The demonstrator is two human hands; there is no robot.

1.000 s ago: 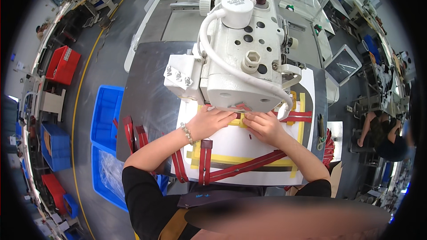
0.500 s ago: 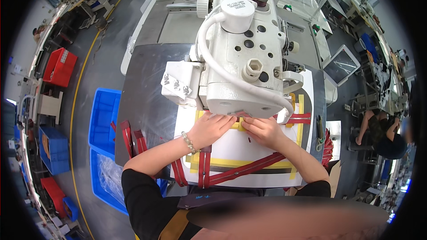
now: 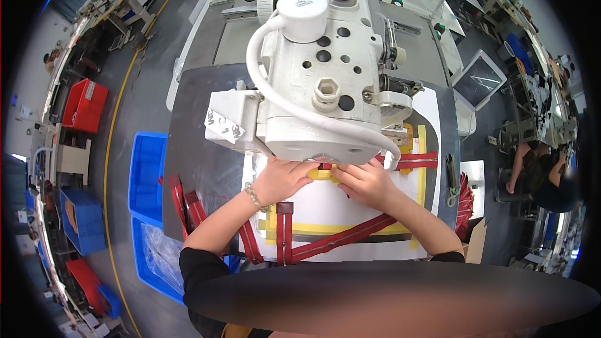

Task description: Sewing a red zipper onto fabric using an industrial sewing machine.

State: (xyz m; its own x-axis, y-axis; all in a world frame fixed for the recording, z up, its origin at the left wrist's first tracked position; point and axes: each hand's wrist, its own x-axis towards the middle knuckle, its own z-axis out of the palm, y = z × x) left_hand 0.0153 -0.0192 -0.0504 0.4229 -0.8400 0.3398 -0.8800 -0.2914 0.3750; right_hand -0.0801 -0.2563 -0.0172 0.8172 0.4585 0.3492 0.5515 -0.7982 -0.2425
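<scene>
My left hand [image 3: 280, 181] lies with its fingers stretched out flat under the front of the white sewing machine head [image 3: 322, 128]; the head partly hides the fingertips. Across from it, my right hand [image 3: 368, 184] is closed, its fingers pressed together on a red zipper [image 3: 413, 161] that runs in from the right. Between the two hands shows a small yellow piece [image 3: 323, 175]. Below them is a white sheet [image 3: 325, 208] edged with yellow tape. More red zipper strips [image 3: 341, 239] cross the front of the sheet, one passing near my right forearm.
Blue bins [image 3: 148, 178] stand at the left of the work plate [image 3: 203, 112], the nearer one holding clear plastic. A bundle of red zippers [image 3: 465, 203] hangs at the right edge, near a small pair of snips [image 3: 452, 191]. Another person [image 3: 532, 175] sits farther right.
The view has shifted, so the machine head appears farther left. My left hand has moved slightly left, away from the right, and more of the yellow piece shows between them.
</scene>
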